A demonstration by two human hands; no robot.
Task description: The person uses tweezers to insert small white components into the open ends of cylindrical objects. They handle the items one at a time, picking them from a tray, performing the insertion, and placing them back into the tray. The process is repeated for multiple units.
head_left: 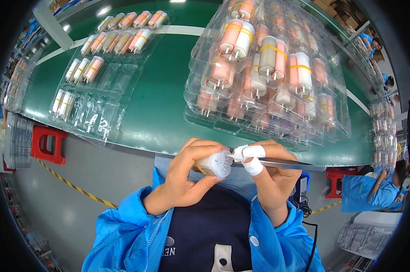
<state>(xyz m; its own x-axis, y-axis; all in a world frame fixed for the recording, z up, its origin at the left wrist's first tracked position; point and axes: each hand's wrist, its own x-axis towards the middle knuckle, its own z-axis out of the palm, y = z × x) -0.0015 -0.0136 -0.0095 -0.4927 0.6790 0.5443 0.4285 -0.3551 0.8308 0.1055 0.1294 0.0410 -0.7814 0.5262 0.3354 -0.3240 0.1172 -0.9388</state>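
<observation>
My left hand [189,174] is wrapped round a pair of whitish cylinders [221,164] with a yellow band, their end face turned toward my right hand. White coverings sit on the thumb and index finger of my right hand [273,174]. Those fingers are closed in a pinch against the cylinders' end, and what they hold is too small and hidden to name. Beyond my hands, a tall stack of clear plastic trays [196,97] carries pink, white and grey cylinder pairs with yellow bands and short pins.
On the green table [164,90], a clear tray [107,102] at the left holds rows of banded cylinders, with bare slots nearest me. Red stools [49,145] stand below the table on both sides. At the right, a person in a blue jacket [363,190] is at work. A dark cable [314,240] hangs beside my right arm.
</observation>
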